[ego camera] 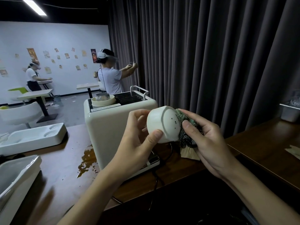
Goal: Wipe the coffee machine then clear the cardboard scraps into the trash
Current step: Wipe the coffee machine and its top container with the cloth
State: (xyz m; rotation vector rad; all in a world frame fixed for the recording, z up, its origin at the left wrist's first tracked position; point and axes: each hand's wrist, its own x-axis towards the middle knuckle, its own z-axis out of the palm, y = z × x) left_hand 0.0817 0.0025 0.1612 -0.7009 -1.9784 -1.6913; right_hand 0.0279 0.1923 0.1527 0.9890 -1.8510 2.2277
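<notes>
above the worktop (56, 159), in front of the cream coffee machine (112, 127), we hold a round cream cap (162, 124) in our left hand (138, 143), fingers curled around it to steady it. our right hand (209, 143) pinches a checked cloth (186, 138) against its face, so rubbing meets resistance. brown liquid (87, 161) pools beside the machine's base. cardboard scraps (190, 153) lie just behind our right hand.
</notes>
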